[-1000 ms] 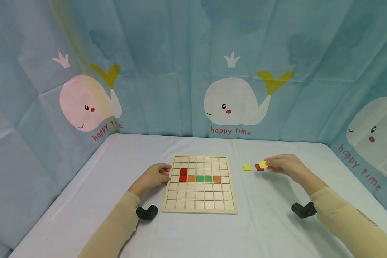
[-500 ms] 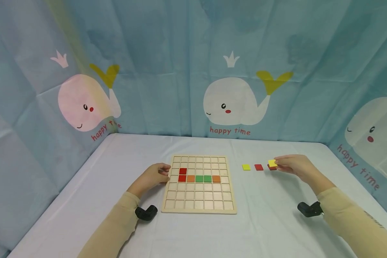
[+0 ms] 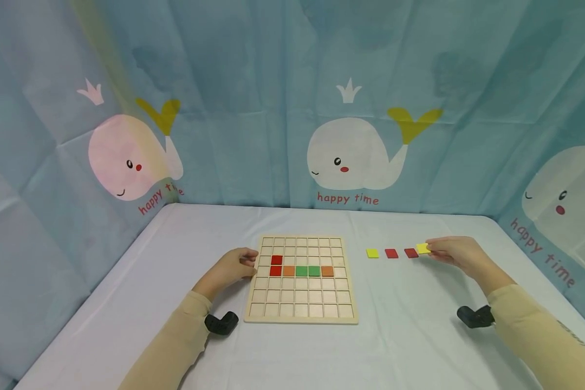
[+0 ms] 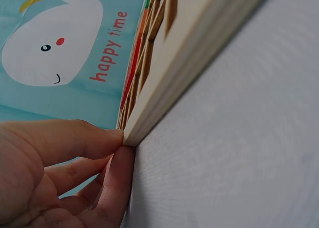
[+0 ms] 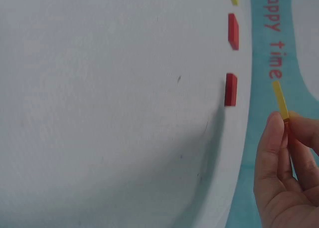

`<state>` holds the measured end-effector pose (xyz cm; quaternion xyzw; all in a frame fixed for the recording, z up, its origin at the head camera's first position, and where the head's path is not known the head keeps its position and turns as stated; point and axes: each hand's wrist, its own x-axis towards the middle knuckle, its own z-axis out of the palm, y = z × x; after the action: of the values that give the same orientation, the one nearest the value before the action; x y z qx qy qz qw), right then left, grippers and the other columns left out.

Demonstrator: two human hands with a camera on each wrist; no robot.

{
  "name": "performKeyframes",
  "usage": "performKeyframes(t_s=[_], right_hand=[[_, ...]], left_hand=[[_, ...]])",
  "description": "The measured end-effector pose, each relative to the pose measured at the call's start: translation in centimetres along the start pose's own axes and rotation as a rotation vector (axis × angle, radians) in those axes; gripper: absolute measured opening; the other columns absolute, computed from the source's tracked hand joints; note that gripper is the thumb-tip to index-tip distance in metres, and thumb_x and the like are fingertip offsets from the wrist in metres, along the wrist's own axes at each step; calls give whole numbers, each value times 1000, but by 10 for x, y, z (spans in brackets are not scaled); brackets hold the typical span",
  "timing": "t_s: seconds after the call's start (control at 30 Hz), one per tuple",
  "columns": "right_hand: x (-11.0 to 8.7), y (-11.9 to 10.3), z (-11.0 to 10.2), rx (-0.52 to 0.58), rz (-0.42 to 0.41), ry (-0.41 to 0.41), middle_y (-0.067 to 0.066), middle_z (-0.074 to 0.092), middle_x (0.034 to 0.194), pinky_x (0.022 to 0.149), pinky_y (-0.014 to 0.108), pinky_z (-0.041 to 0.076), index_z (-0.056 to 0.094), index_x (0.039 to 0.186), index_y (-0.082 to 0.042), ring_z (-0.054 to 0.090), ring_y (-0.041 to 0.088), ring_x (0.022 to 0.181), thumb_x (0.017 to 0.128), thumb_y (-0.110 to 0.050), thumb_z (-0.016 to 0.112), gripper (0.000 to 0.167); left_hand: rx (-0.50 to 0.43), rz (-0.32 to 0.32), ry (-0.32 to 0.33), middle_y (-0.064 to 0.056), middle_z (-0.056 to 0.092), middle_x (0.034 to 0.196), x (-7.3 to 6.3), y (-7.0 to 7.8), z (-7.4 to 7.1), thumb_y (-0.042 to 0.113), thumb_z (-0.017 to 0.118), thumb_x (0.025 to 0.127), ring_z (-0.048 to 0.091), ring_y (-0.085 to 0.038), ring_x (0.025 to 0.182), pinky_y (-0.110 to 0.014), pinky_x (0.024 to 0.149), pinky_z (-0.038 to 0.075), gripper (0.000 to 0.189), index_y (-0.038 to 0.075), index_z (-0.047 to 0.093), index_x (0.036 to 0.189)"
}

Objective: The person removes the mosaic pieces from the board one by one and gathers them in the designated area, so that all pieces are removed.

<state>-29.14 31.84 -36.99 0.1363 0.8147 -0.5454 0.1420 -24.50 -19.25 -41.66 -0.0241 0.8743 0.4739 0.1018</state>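
My right hand [image 3: 455,253] pinches a yellow square tile [image 3: 422,248] between thumb and fingertips. In the right wrist view that tile [image 5: 280,99] is seen nearly edge-on, raised at the fingertips. Left of it, a row on the white cloth has a red tile [image 3: 411,253], another red tile [image 3: 391,253] and a yellow tile [image 3: 372,253]. The thumb and a finger of my left hand [image 3: 231,267] pinch the left edge of a wooden grid board [image 3: 300,310]; the left wrist view shows the fingertips right at its rim [image 4: 164,83].
On the board, two red tiles [image 3: 276,260] stand one above the other at the left. Beside the lower one run an orange tile [image 3: 289,271], two green tiles [image 3: 307,271] and another orange tile [image 3: 327,271]. A blue whale-print curtain [image 3: 244,151] surrounds the table.
My right hand has moved to the right along the row with the yellow tile, uncovering first one red tile, then the other. The left hand stays at the board's edge.
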Motion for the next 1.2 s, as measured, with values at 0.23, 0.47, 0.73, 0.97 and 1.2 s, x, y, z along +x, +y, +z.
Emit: performKeyframes(t_s=[0.23, 0.47, 0.73, 0.97, 1.2], right_hand=[[6, 6, -8, 3, 15, 38, -14, 60, 76, 74, 20, 57, 36, 146, 13, 67, 2, 72, 96, -17, 65, 65], [16, 14, -14, -17, 23, 63, -16, 62, 77, 74, 21, 57, 38, 145, 12, 68, 2, 71, 95, -16, 66, 64], [26, 17, -14, -48, 71, 86, -6, 67, 88, 73, 20, 57, 41, 145, 9, 67, 2, 70, 95, -18, 67, 63], [33, 19, -15, -60, 85, 75, -11, 63, 76, 72, 20, 57, 42, 144, 10, 66, 3, 69, 95, -16, 65, 60], [41, 22, -17, -135, 98, 87, 12, 69, 101, 69, 19, 56, 47, 141, 10, 64, 7, 72, 94, -20, 68, 59]], left_hand=[[-4, -4, 4, -15, 62, 114, 0, -1, 0, -1, 65, 83, 59, -21, 98, -27, 77, 54, 50, -6, 56, 132], [-4, -2, -2, -16, 62, 113, -1, 1, 1, -1, 65, 82, 58, -21, 98, -27, 77, 54, 51, -6, 56, 132], [9, 5, 7, -15, 62, 113, -3, 4, 0, -1, 65, 82, 58, -21, 97, -27, 76, 54, 51, -6, 56, 132], [6, 3, -3, -15, 61, 113, -1, 1, 0, 0, 66, 83, 57, -21, 97, -26, 76, 53, 51, -5, 56, 133], [7, 32, -6, -16, 61, 112, -4, 3, -3, 1, 65, 82, 57, -22, 96, -25, 74, 53, 50, -7, 56, 131]])
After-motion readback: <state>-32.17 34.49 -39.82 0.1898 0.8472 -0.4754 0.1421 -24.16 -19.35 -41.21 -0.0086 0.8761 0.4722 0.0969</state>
